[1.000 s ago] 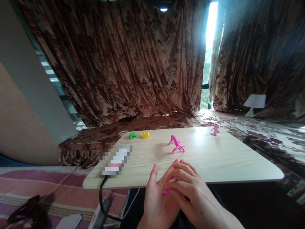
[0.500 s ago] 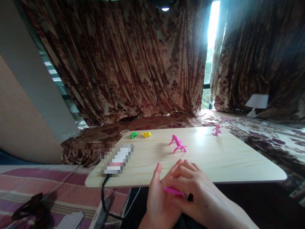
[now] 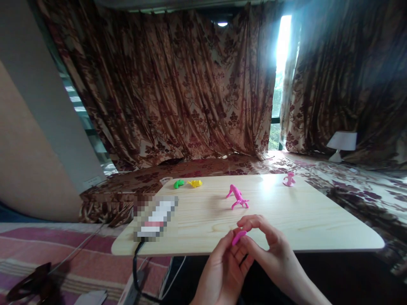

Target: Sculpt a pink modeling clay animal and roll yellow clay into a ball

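Both hands come together over the table's near edge. Between the thumb and fingertips of my left hand [image 3: 222, 264] sits a small, elongated piece of bright pink modelling clay [image 3: 239, 238]. The thumb of my right hand [image 3: 267, 245] presses the same piece from the right, its index finger curling over the top. Just beyond them stands a pink clay animal figure [image 3: 237, 197] with a bent body and thin legs. My palms partly hide the lower fingers.
On the pale wooden table [image 3: 197, 224] lie a green clay lump [image 3: 179, 184] and a yellow clay lump [image 3: 196, 183] at the far left. A lighter pink figure [image 3: 289, 179] stands at the far right. A pixelated object [image 3: 157, 217] with a black cable lies at left.
The pink clay has gone from lying between my palms to being held up at the fingertips. Both hands have shifted slightly, and the right one no longer covers the left palm.
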Action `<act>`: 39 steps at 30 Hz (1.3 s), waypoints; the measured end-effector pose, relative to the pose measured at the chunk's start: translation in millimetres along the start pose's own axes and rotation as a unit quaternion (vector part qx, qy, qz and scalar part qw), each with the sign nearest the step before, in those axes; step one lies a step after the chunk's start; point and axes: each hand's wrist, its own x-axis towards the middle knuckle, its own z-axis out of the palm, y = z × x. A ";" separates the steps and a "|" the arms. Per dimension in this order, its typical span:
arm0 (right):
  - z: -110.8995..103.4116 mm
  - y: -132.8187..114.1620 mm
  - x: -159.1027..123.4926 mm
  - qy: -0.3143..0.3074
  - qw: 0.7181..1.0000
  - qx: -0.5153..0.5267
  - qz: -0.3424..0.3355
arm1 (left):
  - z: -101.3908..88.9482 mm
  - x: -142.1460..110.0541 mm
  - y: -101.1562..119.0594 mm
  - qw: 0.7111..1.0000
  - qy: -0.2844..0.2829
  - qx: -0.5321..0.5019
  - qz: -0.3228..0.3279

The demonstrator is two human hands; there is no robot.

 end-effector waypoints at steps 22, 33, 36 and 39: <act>-17.5 2.6 1.7 -0.019 0.996 -0.085 -0.004 | 1.2 -1.3 0.8 0.904 0.056 0.345 0.245; 24.9 12.1 45.9 0.039 0.993 -0.108 -0.011 | -2.0 -0.5 -17.7 0.933 0.020 0.293 0.208; 22.6 14.5 45.9 0.080 0.984 -0.150 -0.048 | -0.8 -1.6 -19.1 0.964 -0.006 0.201 0.173; 19.6 15.8 48.7 0.083 0.969 -0.213 -0.089 | 7.4 -3.3 -17.1 0.984 -0.061 0.129 0.110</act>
